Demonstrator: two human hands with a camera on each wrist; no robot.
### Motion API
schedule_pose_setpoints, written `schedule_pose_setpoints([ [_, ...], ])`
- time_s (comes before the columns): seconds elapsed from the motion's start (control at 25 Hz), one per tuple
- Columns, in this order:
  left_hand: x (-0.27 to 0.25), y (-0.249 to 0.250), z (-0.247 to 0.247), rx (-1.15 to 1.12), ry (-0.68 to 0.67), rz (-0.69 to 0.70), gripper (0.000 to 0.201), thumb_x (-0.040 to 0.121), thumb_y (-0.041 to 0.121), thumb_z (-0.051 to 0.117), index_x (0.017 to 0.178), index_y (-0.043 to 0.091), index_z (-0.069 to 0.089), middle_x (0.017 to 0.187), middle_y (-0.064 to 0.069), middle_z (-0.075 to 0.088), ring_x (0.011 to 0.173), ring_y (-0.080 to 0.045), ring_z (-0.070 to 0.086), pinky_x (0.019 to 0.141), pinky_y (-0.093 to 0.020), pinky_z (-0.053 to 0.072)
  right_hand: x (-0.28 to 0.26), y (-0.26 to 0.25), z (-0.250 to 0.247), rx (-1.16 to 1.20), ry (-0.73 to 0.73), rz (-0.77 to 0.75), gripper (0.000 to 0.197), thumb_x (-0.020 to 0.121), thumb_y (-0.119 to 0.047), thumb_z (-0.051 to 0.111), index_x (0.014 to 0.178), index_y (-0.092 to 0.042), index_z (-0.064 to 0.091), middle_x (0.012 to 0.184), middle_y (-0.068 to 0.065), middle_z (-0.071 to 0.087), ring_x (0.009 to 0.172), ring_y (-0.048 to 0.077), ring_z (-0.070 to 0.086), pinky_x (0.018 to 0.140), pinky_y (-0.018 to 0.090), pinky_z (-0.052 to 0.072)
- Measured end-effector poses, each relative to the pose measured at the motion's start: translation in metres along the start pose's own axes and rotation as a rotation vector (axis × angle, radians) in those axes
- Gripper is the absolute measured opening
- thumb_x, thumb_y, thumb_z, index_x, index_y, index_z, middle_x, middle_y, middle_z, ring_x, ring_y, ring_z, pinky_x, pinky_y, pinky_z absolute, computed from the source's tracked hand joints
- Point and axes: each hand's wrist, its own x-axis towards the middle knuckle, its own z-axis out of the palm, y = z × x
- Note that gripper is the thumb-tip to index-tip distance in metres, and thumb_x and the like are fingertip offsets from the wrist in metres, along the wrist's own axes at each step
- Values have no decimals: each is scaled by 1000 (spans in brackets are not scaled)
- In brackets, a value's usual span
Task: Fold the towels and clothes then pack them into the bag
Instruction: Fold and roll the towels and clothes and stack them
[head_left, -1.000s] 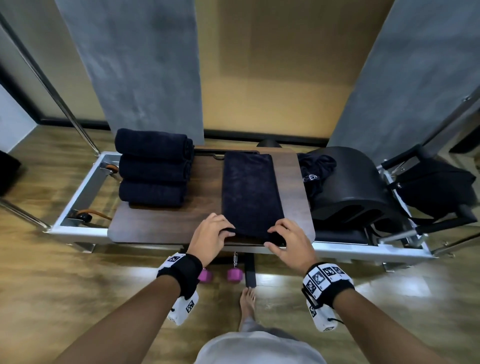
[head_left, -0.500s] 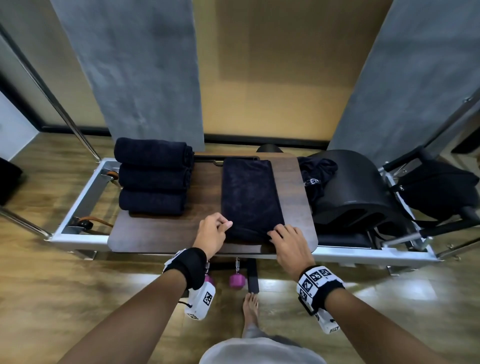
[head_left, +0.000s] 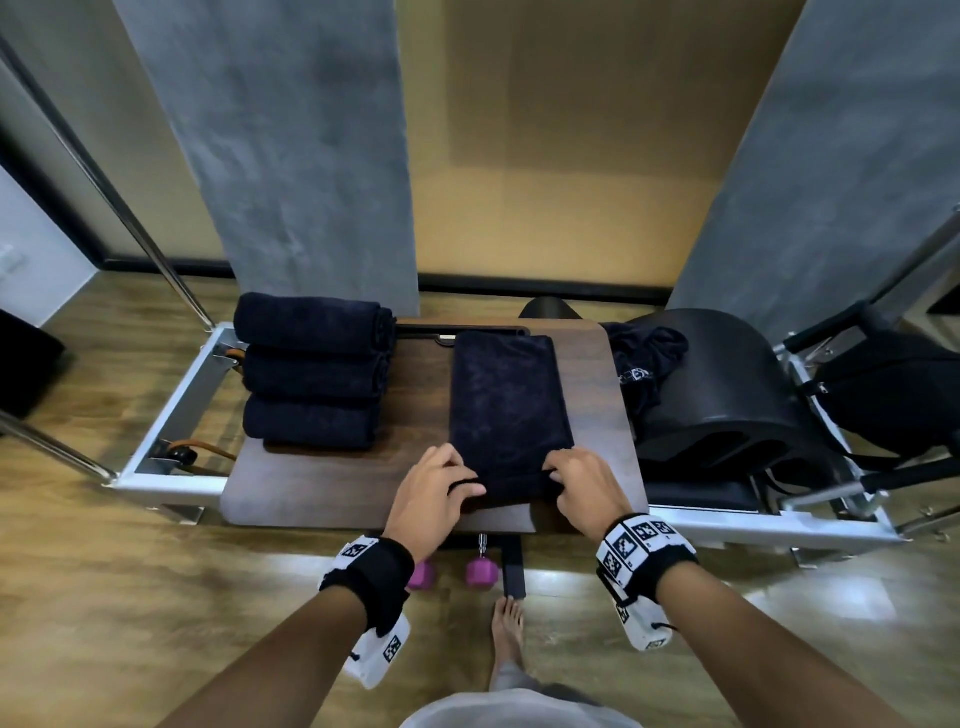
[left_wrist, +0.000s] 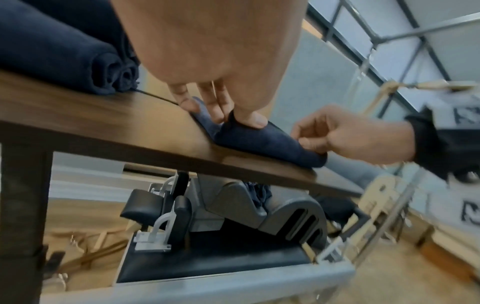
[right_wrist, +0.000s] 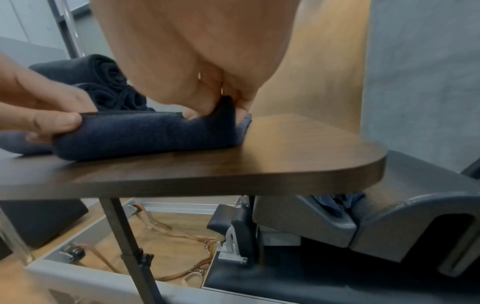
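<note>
Towel: we see a dark towel (head_left: 511, 410) lying as a long folded strip on the bench (head_left: 332, 488), its near end lifted and turned over.
Left grip: our left hand (head_left: 431, 493) pinches the towel's near-left corner, thumb under the fold.
Right grip: our right hand (head_left: 587, 486) pinches the towel's near-right corner.
Rolled towels: three rolled towels (head_left: 311, 371) sit left of the towel.
Clothes: a dark garment (head_left: 644, 364) lies right of the towel, over black padded equipment (head_left: 727, 400).
Bag: a black bag (head_left: 893, 395) hangs further right of the towel.
</note>
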Motion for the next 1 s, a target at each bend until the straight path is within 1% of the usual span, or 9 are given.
schedule_pose_setpoints([
  [0.12,12,2,3,-88,-38,-220,26,105,33,65,98,14,81,99,5,56,103,-15,50,94,-38,47,2,7,-3,136,-9,103,32,90,4,60,98,-26,52,79,-4,62,77,16,59,68,34,50],
  [0.24,24,5,5,-20,-109,-335,38,107,42,58,90,14,77,98,1,52,111,-22,52,97,-39,46,0,6,-5,96,126,71,17,92,-4,67,89,-20,70,92,-2,67,92,21,62,76,34,49],
  [0.32,32,6,3,1,-141,-372,41,107,44,57,90,13,77,100,0,51,117,-25,52,100,-41,45,-2,0,-5,38,268,-10,12,90,-4,71,91,-14,78,103,-1,65,99,21,58,84,36,49],
  [0.44,41,4,0,18,-170,-414,42,107,46,55,98,13,79,107,0,52,127,-25,50,104,-42,44,-5,-11,0,-29,373,-238,13,87,-4,75,96,-13,77,104,-2,63,97,20,58,80,36,51],
  [0.56,46,4,0,33,-181,-445,41,107,47,55,99,15,79,118,-2,57,131,-24,50,106,-41,44,-8,-13,6,-72,216,-293,27,87,-20,79,112,-14,73,109,-2,65,103,20,60,86,33,52],
  [0.68,46,4,2,13,-146,-460,36,105,48,58,104,18,77,117,-2,58,127,-24,53,104,-42,46,0,-12,5,-111,66,-190,36,88,-12,75,123,-17,66,116,-2,65,109,20,58,93,32,50],
  [0.84,36,7,0,-14,154,-229,22,102,41,65,117,27,58,112,8,51,109,-15,54,89,-37,48,19,-13,-1,-96,7,-147,33,92,-1,63,122,-14,66,113,1,67,106,21,57,91,31,48],
  [0.92,33,8,0,92,150,-24,21,104,48,59,116,30,59,115,12,51,110,-12,50,88,-36,43,27,-13,-5,-84,-26,-108,35,91,2,61,121,-14,65,112,2,67,106,22,58,90,31,48],
  [1.0,33,7,2,209,21,91,33,103,58,54,120,31,62,119,15,54,114,-9,47,91,-35,40,33,-13,-8,-61,-84,-69,38,88,4,59,120,-16,62,110,3,68,105,24,60,87,33,48],
])
